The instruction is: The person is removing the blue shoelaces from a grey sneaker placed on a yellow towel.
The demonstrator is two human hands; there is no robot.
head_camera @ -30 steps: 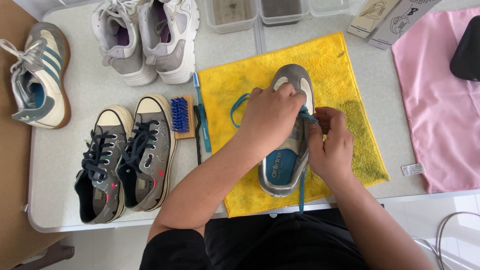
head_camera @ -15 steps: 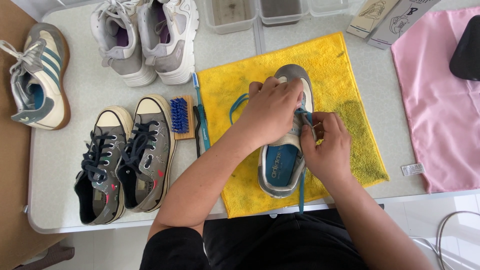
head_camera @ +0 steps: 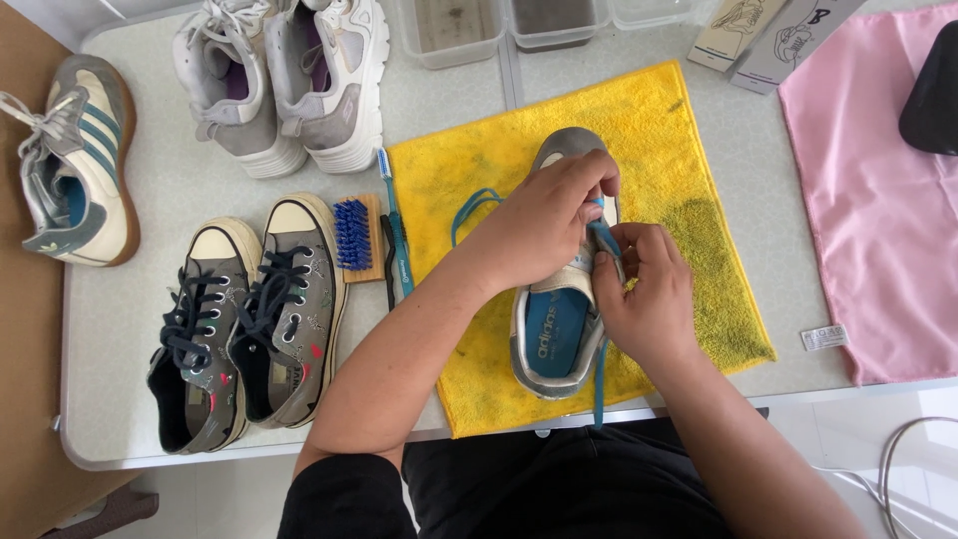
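Shoe-cleaning workstation, likely small workshop: white table (head_camera: 449, 100) crowded with several sneaker pairs (head_camera: 244, 319), blue-bristled scrub brush (head_camera: 354, 238), stained yellow towel (head_camera: 689, 150), clear plastic tubs (head_camera: 454, 30), pink cloth (head_camera: 868, 200).

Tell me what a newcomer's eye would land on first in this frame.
First, the bright yellow towel at the table's centre, where the left hand and right hand pinch a blue lace on a grey shoe. Left of it lie a blue-bristled brush and a dark grey pair of sneakers; a pink cloth covers the right side.
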